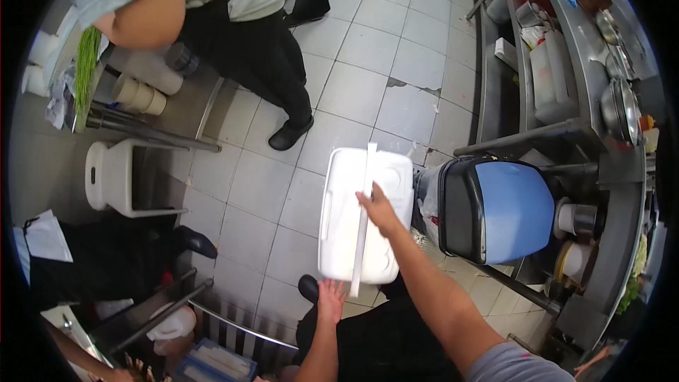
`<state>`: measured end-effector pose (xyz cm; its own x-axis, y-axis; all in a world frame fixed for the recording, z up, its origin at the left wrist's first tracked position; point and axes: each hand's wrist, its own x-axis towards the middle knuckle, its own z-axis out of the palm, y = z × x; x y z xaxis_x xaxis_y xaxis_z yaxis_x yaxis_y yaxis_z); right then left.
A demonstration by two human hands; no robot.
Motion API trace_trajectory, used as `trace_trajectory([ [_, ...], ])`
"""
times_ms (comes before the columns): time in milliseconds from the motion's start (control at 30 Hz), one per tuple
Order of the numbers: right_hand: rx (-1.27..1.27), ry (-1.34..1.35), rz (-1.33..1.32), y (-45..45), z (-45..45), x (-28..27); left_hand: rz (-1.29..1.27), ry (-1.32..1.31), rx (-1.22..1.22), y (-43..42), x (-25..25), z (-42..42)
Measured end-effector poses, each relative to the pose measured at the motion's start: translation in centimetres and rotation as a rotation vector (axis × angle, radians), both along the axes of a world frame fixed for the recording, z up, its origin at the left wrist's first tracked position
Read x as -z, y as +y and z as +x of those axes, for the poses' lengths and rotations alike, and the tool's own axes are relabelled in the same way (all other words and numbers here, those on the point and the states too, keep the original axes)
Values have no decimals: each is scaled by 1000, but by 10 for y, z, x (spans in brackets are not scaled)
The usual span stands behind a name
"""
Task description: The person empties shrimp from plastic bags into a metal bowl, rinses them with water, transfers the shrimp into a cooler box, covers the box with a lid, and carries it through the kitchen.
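A white cooler box (337, 219) with a closed lid is in the middle of the head view, in front of my legs. Its long white carry handle (359, 251) runs across the top. The fingers of my right hand (380, 210) are wrapped around the middle of this handle. At the near end of the box is my left hand (331, 300), fingers stretched out, at the box's edge; whether it bears any weight I cannot tell.
Right of the box stands a blue and black bin (513, 201) beside metal shelving (506, 110) with pots and containers. A person in black trousers (265, 64) stands ahead on the tiled floor (353, 64). A white stool (120, 177) is at left, near another person's shoe (198, 240).
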<state>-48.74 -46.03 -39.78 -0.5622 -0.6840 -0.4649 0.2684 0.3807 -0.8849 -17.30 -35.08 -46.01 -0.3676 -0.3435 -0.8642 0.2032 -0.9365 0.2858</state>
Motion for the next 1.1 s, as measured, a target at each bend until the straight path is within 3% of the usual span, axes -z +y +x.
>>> trace_trajectory([
  [100,60,37,127,-21,-28,-20,-44,31,380,-85,5,-31],
  [133,-12,311,179,-15,-34,2,-36,2,516,-116,7,-43],
  [167,-84,578,233,-10,-35,5,-90,-65,456,-143,-1,-59],
  [200,-70,580,230,-1,-35,8,-147,-134,396,-169,-12,-74],
  [233,-126,607,429,6,-34,2,-157,-132,414,-187,-8,-86],
  [267,-177,622,631,11,-33,-3,-366,-245,367,-204,4,-100],
  [300,-153,610,632,14,-32,-7,-574,-355,315,-219,5,-114],
  [333,-126,545,770,16,-32,-9,-581,-356,336,-226,6,-126],
  [400,-98,459,906,28,-31,14,-1008,-520,901,-230,-7,-157],
  [467,283,325,790,50,-36,76,-951,-580,976,-232,13,-171],
  [533,383,206,763,56,-28,91,-308,-590,796,-221,31,-177],
  [567,401,221,752,56,-24,90,-246,-497,622,-213,14,-192],
  [600,412,253,734,53,-29,93,-238,-493,635,-212,27,-202],
  [667,392,310,746,51,-29,92,-332,-499,432,-203,34,-198],
  [833,478,215,804,12,-66,87,-394,-556,536,-235,40,-235],
  [1100,505,148,852,-89,-205,86,-410,-604,679,-346,37,-384],
])
